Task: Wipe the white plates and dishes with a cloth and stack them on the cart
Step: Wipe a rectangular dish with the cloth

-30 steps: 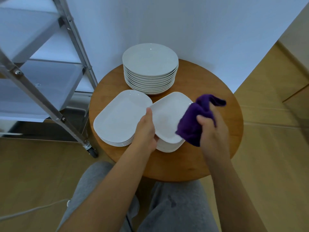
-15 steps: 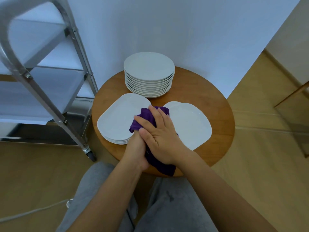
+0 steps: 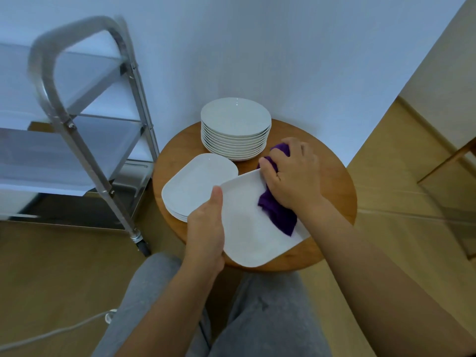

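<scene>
The left hand (image 3: 206,228) grips the near-left edge of a white rounded-square plate (image 3: 247,228), thumb laid over the rim, and holds it tilted above the round wooden bench (image 3: 332,176). The right hand (image 3: 291,176) presses a bunched purple cloth (image 3: 278,215) against the plate's far-right part, fingers curled over the fabric. The likeliest trouble is a slip: the plate looks smooth and glazed, it is held by one edge only, and a hard push from the cloth could lever it out of the left hand's grip onto the bench edge or the floor. Just beyond the left hand lies a low stack of matching square plates (image 3: 198,184), which the tilted plate could knock. Beyond the right hand stands a taller stack of round, shallow dishes (image 3: 235,119), near enough for knuckles to bump. The cloth looks soft and plush. The metal cart (image 3: 85,155), with flat pale shelves, stands well left of the left hand.
</scene>
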### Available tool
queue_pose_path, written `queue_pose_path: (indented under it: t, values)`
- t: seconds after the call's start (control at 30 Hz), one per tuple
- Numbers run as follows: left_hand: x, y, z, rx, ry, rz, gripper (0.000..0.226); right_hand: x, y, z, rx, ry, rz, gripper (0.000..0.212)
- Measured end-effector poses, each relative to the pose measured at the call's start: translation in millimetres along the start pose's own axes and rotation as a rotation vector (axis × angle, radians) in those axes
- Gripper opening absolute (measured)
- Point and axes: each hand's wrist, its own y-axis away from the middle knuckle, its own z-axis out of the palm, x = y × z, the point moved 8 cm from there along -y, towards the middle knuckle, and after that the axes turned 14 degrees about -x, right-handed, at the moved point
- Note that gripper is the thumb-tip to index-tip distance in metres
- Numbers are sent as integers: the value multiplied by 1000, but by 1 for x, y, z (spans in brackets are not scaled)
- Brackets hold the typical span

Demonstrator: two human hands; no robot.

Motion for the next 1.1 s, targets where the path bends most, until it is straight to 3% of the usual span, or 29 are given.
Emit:
queue_pose_path:
  t: [0.23, 0.43, 0.57, 0.83, 0.97, 1.1]
  values:
    - [25, 13, 1, -6, 195, 201, 19, 34, 33, 12, -48, -224, 474, 59]
    - [11, 17, 14, -24, 208, 126, 18, 0, 60, 46, -203, -253, 499, 67]
    - [11, 17, 15, -48, 186, 150, 20, -24, 66, 55, -276, -299, 357, 63]
    - [21, 8, 1, -97, 158, 98, 36, -85, 95, 48, -277, -502, -299, 55]
    - [21, 7, -2, -150, 328, 11, 27, -78, 106, 34, -144, -201, -516, 64]
    - [30, 6, 1, -190, 314, 51, 15, -51, 99, 15, 65, -75, -468, 51]
